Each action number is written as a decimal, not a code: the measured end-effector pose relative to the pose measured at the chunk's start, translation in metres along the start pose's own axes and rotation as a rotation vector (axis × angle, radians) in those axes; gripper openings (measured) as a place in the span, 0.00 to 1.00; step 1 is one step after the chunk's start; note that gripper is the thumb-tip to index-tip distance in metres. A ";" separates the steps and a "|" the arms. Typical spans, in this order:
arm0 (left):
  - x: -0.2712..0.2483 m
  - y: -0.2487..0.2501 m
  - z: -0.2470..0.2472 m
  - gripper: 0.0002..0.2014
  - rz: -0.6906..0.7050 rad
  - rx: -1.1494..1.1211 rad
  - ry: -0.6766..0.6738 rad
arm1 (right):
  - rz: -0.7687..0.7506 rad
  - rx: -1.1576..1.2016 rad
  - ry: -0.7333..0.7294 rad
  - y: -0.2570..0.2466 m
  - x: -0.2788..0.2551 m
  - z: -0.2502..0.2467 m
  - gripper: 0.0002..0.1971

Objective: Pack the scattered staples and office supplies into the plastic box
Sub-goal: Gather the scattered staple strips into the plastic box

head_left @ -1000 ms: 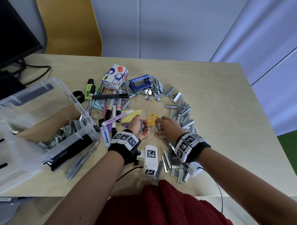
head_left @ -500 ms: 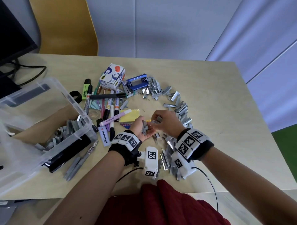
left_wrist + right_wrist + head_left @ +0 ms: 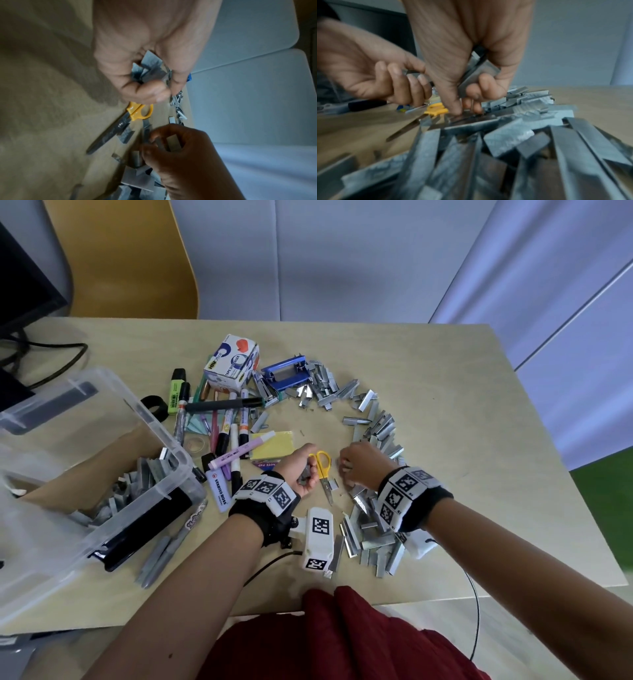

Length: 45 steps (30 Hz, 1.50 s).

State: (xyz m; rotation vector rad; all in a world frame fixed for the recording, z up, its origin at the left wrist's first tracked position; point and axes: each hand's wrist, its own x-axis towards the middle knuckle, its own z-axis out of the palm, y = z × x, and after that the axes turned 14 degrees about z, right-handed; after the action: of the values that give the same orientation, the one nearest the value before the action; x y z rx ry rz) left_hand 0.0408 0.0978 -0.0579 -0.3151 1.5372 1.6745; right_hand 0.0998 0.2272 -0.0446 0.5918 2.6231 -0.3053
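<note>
My left hand (image 3: 301, 469) is curled around a bunch of staple strips (image 3: 150, 69) just left of the yellow-handled scissors (image 3: 323, 469). My right hand (image 3: 358, 465) holds several staple strips (image 3: 479, 70) against its palm while its fingertips (image 3: 455, 109) press down on more strips in the pile (image 3: 373, 529). A ring of loose staple strips (image 3: 376, 422) curves around the back and right of the table. The clear plastic box (image 3: 89, 474) stands at the left with staple strips and a black stapler (image 3: 144, 522) inside.
Markers and highlighters (image 3: 222, 426), a yellow note pad (image 3: 272, 445), a tape dispenser carton (image 3: 233, 361) and a blue staple box (image 3: 286, 373) lie behind my hands. Grey pens (image 3: 164, 553) lie by the box. A monitor and cables (image 3: 41, 350) sit far left.
My right hand drew back from my left hand, after meeting it, to the staple pile on the right. The scissors show again between the hands.
</note>
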 end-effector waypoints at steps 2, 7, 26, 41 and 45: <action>-0.002 0.002 0.001 0.19 0.032 0.111 -0.010 | 0.030 -0.008 0.004 -0.002 0.001 0.005 0.03; 0.000 0.012 0.009 0.18 0.125 0.353 -0.033 | 0.080 0.124 -0.012 0.008 -0.003 0.001 0.02; 0.010 0.007 0.046 0.14 0.572 1.843 -0.328 | -0.059 0.201 -0.045 0.031 -0.032 0.012 0.15; 0.019 0.003 0.033 0.08 0.525 1.525 -0.401 | -0.029 0.265 0.029 0.036 -0.024 0.015 0.10; 0.017 0.001 0.026 0.13 0.577 1.582 -0.497 | 0.031 0.554 0.033 0.041 -0.026 0.011 0.07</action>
State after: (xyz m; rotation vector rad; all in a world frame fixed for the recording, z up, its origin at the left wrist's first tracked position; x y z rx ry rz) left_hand 0.0384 0.1278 -0.0628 1.3291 2.0916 0.3504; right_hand 0.1440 0.2510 -0.0474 0.8129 2.5492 -1.0361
